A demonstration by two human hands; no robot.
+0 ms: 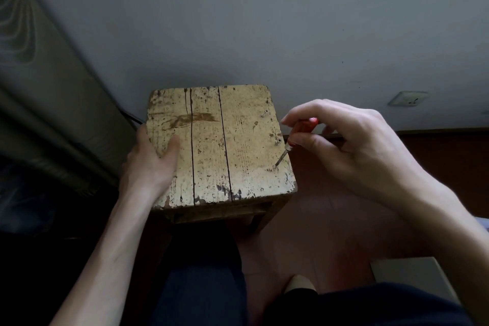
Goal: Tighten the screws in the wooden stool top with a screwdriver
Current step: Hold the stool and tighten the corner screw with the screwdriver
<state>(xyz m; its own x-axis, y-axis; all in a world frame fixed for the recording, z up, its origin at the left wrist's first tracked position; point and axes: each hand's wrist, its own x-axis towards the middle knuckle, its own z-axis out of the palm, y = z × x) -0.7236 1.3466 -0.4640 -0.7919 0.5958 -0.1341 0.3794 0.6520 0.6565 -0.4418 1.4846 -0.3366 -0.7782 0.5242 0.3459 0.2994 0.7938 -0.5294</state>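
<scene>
The stool (246, 140) is being viewed from above, standing on a reddish floor (330, 219) against a grey wall (264, 21), just ahead of the person's dark-clad legs. Its legs are being mostly hidden under the top. Only the near right one is being partly shown. The pale top is being split by two long dark cracks, and its paint is worn, flecked and stained brown.

Near the right edge a screw (264, 114) is being shown standing proud and tilted. A second, darker one (277, 142) is hard to make out.

The screwdriver (291, 140) is being held slanted, with its tip set on the top near the right edge. What lies under the tip is too small to tell. Its red handle is being largely covered by the right hand (352, 140), which is pinching it between thumb and forefinger, the other fingers curled behind.

The left edge is being clasped by the left hand (150, 159), thumb laid flat on top, fingers hidden over the side.

A socket (407, 99) is being shown on the wall. At the left, a grey ribbed shape is being cut off and cannot be identified.
</scene>
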